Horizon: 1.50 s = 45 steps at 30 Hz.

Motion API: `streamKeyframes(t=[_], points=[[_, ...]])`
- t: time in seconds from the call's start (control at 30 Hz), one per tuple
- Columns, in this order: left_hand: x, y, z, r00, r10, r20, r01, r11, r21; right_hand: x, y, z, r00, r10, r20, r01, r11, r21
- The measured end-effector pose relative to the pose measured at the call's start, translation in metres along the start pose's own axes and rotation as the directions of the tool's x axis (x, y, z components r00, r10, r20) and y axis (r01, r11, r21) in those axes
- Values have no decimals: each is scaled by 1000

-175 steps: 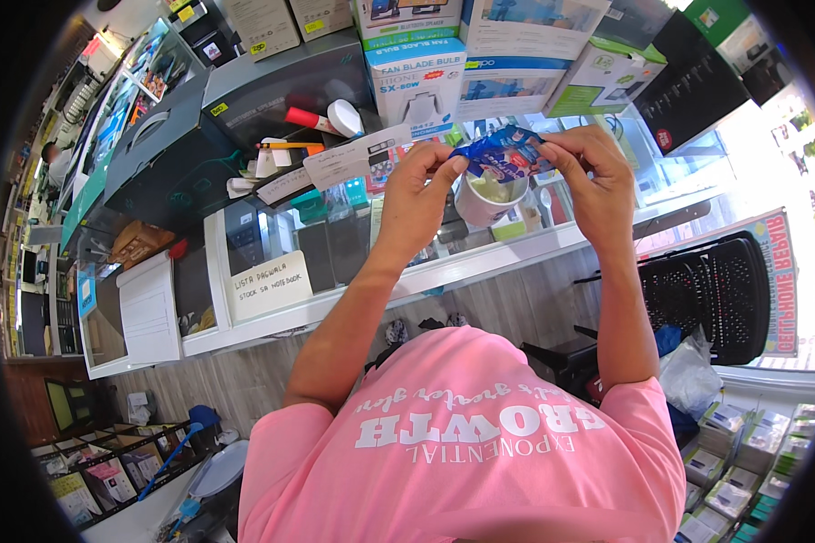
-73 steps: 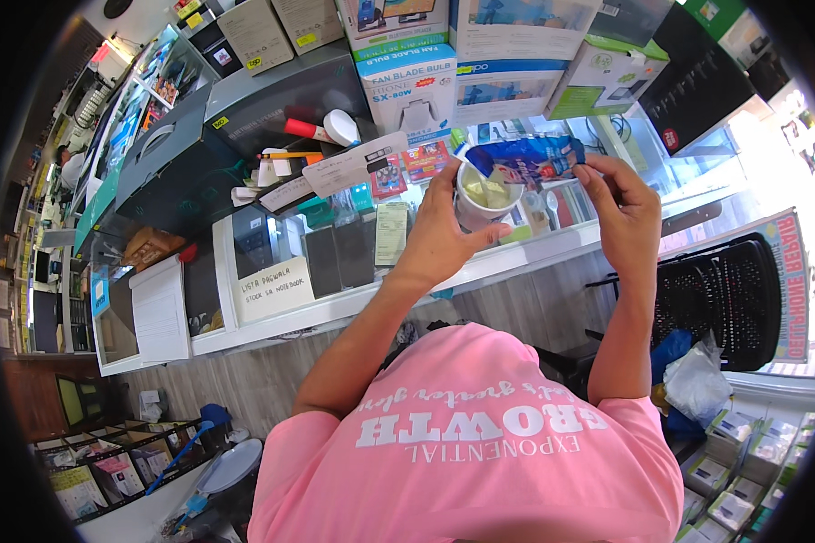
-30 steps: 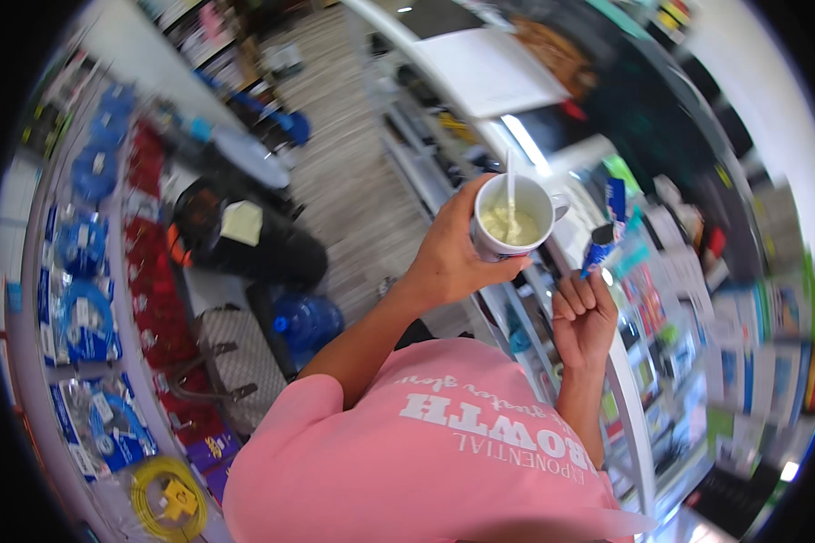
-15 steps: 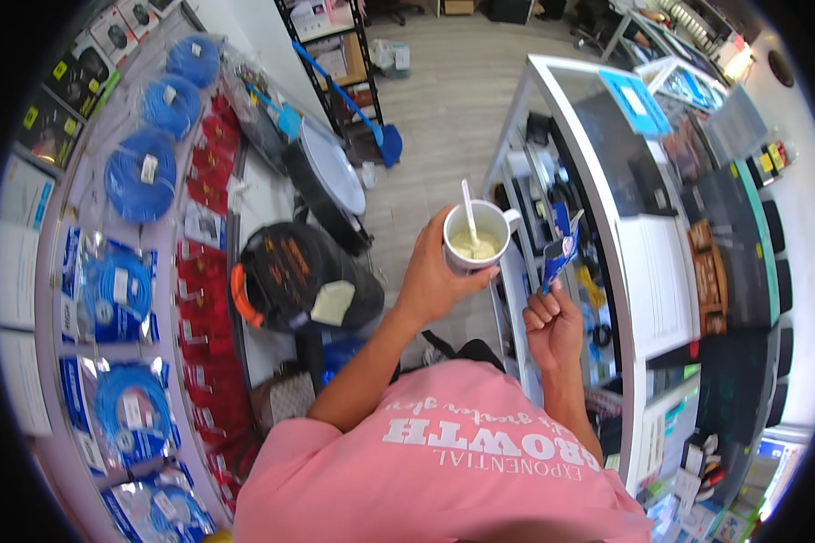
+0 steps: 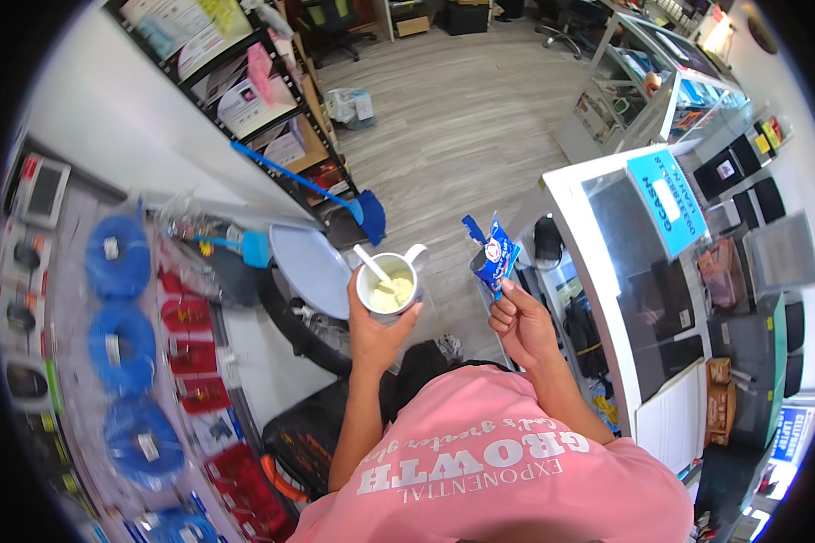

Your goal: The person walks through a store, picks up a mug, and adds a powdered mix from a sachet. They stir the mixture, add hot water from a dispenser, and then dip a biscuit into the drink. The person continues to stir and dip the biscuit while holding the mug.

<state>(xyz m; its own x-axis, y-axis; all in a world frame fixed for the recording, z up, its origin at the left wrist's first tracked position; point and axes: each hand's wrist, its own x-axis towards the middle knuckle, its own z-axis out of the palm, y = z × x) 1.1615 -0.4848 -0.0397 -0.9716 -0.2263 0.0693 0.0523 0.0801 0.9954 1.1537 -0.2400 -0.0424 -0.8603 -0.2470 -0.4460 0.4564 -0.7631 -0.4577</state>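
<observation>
Wrapped around a white mug is my left hand, with the thumb along its near side. Inside the mug sits a pale yellow powder, and a white plastic spoon leans in it with the handle up to the left. The mug's handle points away to the upper right. My right hand pinches the bottom of a torn blue sachet between thumb and fingers. The sachet is upright, to the right of the mug and apart from it; its contents are hidden.
A white-framed glass display counter runs along my right. On the left, blue cable coils hang on a wall. A blue broom leans by a black shelf, near a grey round fan-like disc. A plastic bag lies on the floor.
The view has shifted forward along the aisle and turned. Both hands keep their hold; the mug now appears further left, and the sachet shows its printed face more fully.
</observation>
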Motion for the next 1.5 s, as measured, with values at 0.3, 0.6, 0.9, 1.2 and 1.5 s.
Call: streamKeyframes(t=[0.3, 0.6, 0.9, 1.2, 1.5], points=[[224, -25, 23, 973, 58, 223, -63, 998, 18, 162, -48, 36, 982, -84, -172, 112, 980, 162], [467, -17, 85, 811, 113, 575, -140, 990, 2, 338, -124, 83, 917, -252, -308, 358, 861, 362], [702, -41, 226, 736, 75, 673, 39, 988, -152, 510, -239, 63, 776, -378, -505, 573, 757, 314], [924, -47, 327, 691, 49, 721, -10, 998, -58, 714, -454, 70, 777, -356, -520, 533, 811, 241], [1121, -85, 481, 792, 50, 609, 23, 993, -113, 928, -679, 66, 761, -428, -487, 570, 799, 190]])
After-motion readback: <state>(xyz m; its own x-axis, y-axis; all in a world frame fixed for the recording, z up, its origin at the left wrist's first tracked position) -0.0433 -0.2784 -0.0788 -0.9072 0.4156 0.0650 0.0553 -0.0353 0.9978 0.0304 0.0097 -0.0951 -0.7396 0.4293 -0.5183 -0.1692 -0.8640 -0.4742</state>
